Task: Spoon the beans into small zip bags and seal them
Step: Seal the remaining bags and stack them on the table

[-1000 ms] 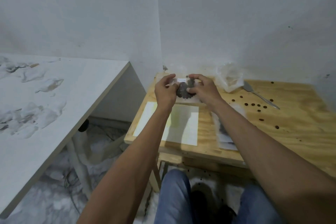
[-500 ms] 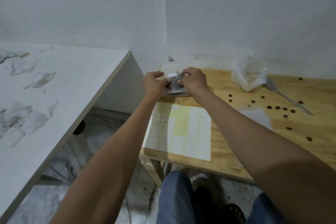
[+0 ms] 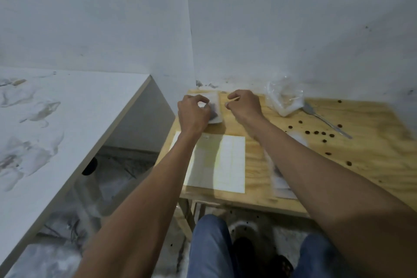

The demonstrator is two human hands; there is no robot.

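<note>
While a filled zip bag (image 3: 214, 109) is pinched at the table's (image 3: 372, 142) ten o'clock corner by the left hand (image 3: 193, 113), the right hand (image 3: 244, 105), curled and empty, is held just beside it. Sealing seems finished; next, spoon (image 3: 325, 121) and fresh bag are needed.

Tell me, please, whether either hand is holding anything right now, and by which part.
The left hand pinches the small zip bag of beans at its left edge with its fingers. The right hand is off the bag, holding nothing visible.
</note>
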